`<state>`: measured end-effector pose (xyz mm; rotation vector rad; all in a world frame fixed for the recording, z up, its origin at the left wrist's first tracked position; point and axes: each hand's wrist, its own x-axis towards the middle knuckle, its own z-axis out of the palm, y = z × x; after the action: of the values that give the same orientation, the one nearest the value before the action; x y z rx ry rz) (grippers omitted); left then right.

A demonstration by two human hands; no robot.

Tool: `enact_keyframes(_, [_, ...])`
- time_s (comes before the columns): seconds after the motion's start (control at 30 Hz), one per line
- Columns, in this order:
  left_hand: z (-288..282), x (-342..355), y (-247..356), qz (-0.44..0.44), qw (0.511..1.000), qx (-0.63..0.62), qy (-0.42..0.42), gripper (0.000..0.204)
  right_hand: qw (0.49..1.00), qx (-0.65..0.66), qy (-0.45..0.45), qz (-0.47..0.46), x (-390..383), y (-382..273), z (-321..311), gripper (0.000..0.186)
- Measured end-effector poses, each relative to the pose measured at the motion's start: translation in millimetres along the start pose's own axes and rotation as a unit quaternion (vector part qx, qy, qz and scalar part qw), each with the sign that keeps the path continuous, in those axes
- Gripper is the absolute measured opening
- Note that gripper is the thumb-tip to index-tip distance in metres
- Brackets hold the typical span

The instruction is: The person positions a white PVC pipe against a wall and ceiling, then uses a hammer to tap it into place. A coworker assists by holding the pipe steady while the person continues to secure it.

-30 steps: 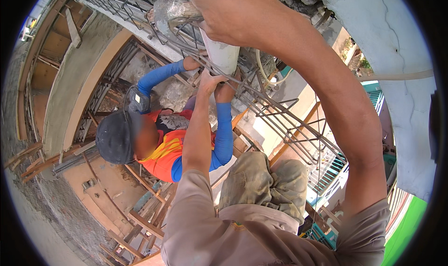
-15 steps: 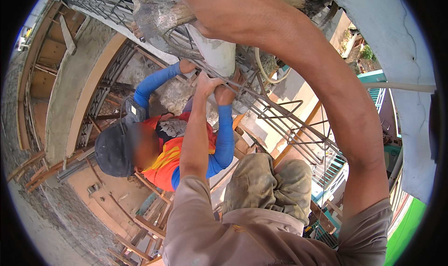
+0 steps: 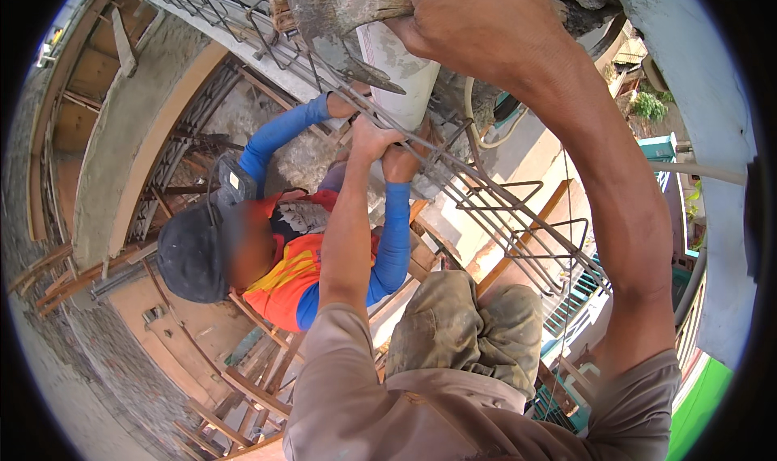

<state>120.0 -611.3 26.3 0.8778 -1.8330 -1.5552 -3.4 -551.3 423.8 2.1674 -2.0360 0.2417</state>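
My left hand (image 3: 375, 140) is closed round a bar of the steel rebar cage (image 3: 494, 192), which slants across from upper left to the right. High in the view, my right hand (image 3: 473, 20) grips the wooden handle of a claw hammer (image 3: 328, 16). The hammer's grey, crusted head hangs just over the bars, its pointed claw in front of a white, cement-smeared pipe (image 3: 405, 76). A co-worker in blue sleeves has one hand (image 3: 348, 101) on the bars left of mine. Their other hand (image 3: 400, 163) is just right of mine, partly hidden.
The co-worker (image 3: 275, 259), in a dark cap and orange vest, stands below on the left, among wooden planks (image 3: 259, 392). A pale wall (image 3: 688, 97) rises on the right. A cream hose (image 3: 472, 113) hangs behind the cage. Rough concrete (image 3: 587, 4) lies at the top.
My right hand and the hammer have shifted right in view. The rebar cage sits slightly lower and further right. My left hand keeps its grip on the bar.
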Motion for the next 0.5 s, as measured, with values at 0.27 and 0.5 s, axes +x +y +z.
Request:
enact_keyframes(0.27, [-3.2,5.2,-11.8,-0.041,0.998,-0.038,-0.043,0.065,0.986,-0.044,0.151,-0.049,-4.9,3.6,14.1,0.041])
enact_keyframes(0.5, [-30.3,0.7,-3.6,-0.111,0.974,-0.130,-0.149,0.079,0.991,-0.053,0.125,-0.020,-3.8,-3.1,8.2,0.043])
